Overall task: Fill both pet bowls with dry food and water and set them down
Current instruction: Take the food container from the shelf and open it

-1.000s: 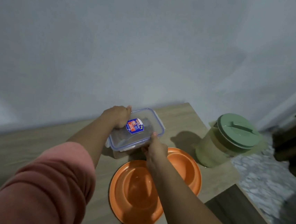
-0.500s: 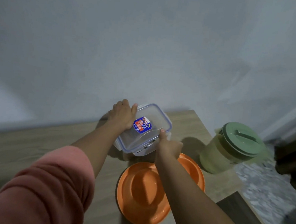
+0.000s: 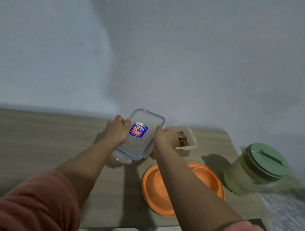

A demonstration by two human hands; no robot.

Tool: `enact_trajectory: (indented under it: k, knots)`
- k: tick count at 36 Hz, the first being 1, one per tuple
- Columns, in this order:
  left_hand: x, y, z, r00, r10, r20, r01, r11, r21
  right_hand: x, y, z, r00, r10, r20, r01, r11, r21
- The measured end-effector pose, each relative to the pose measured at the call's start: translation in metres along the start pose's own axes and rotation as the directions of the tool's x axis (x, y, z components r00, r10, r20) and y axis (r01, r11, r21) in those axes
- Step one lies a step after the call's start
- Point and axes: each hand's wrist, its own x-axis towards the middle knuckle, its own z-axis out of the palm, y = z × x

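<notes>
My left hand (image 3: 117,132) grips a clear lid (image 3: 135,148) with a blue rim and a sticker, lifted and tilted above the table. My right hand (image 3: 165,140) holds the open white food container (image 3: 188,132) just right of the lid; brown dry food (image 3: 182,142) shows inside. The right thumb touches the lid's right edge. Two orange pet bowls lie overlapping on the table below my right forearm, the near bowl (image 3: 151,188) partly over the far bowl (image 3: 208,176). Both look empty. A pale green water pitcher (image 3: 242,178) with a green lid stands at the right.
The wooden table (image 3: 33,141) runs left along a plain grey wall. Its right edge lies just past the pitcher, with speckled floor (image 3: 291,212) beyond. The front edge is close below the bowls.
The lid has come off the container: my left hand carried it up and left, while my right hand now holds the open container to the right. The camera has shifted.
</notes>
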Motion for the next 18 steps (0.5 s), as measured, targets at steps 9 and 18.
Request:
enact_trajectory:
  k: [9, 18]
  knots:
    - [-0.072, -0.087, 0.002, 0.954, -0.267, -0.136, 0.281, 0.955, 0.095, -0.051, 0.038, 0.012, 0.933, 0.103, 0.345, 0.047, 0.915, -0.4]
    - [-0.114, -0.095, 0.007, 0.941, -0.314, -0.127, 0.339, 0.891, 0.301, -0.06, 0.073, 0.009, 0.88, 0.161, 0.447, 0.095, 0.862, -0.498]
